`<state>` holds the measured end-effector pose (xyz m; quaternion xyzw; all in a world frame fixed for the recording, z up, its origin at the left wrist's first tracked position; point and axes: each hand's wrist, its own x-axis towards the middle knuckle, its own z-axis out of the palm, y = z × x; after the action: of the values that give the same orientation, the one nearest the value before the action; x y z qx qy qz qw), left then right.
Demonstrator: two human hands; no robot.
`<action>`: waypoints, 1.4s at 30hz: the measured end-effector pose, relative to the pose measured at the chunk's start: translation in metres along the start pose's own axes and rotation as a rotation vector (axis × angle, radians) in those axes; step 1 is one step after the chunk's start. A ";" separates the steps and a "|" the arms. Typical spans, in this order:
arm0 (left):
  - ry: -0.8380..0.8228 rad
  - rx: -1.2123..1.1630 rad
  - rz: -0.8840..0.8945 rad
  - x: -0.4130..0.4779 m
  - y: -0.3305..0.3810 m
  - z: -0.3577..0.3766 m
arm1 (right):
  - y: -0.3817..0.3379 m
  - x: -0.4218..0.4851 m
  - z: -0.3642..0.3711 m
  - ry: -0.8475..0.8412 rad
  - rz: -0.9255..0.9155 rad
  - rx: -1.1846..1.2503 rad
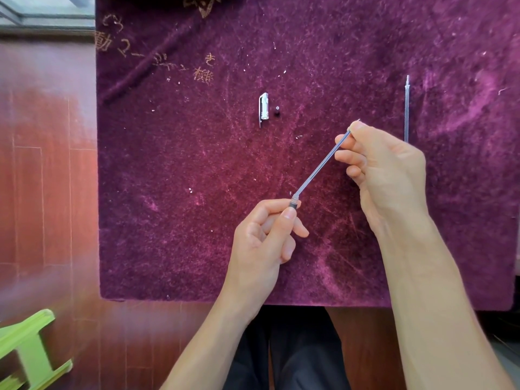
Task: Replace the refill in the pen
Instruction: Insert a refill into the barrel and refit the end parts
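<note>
A clear pen barrel (319,167) slants above the purple cloth, its dark grip end low on the left. My left hand (264,237) pinches that dark grip end between thumb and forefinger. My right hand (382,170) grips the barrel's upper end, where a thin tip pokes out past the fingertips. A spare refill (407,108) lies straight on the cloth just beyond my right hand. The clear pen cap (263,108) with its clip lies further left, and a small black end piece (277,111) rests beside it.
The purple cloth (197,192) covers the table, with gold embroidery at its far left corner. Reddish wooden floor shows to the left, and a green plastic stool (25,353) stands at the bottom left. My dark trousers show below the table edge.
</note>
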<state>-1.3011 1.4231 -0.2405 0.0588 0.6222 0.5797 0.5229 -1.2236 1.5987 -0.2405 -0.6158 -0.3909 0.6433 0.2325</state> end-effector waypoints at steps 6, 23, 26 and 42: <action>-0.013 0.017 -0.008 -0.001 -0.003 -0.002 | -0.004 0.001 -0.001 -0.091 -0.053 0.009; 0.002 0.010 0.001 0.001 -0.002 0.001 | 0.009 -0.005 0.000 -0.287 -0.098 -0.078; 0.007 0.006 0.003 0.001 -0.002 0.002 | 0.013 -0.008 -0.002 -0.309 -0.107 -0.105; 0.021 0.001 0.026 0.009 -0.002 0.004 | 0.034 -0.019 -0.013 -0.443 -0.096 -0.213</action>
<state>-1.3008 1.4316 -0.2467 0.0611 0.6270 0.5866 0.5089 -1.2022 1.5666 -0.2543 -0.4613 -0.5269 0.7060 0.1052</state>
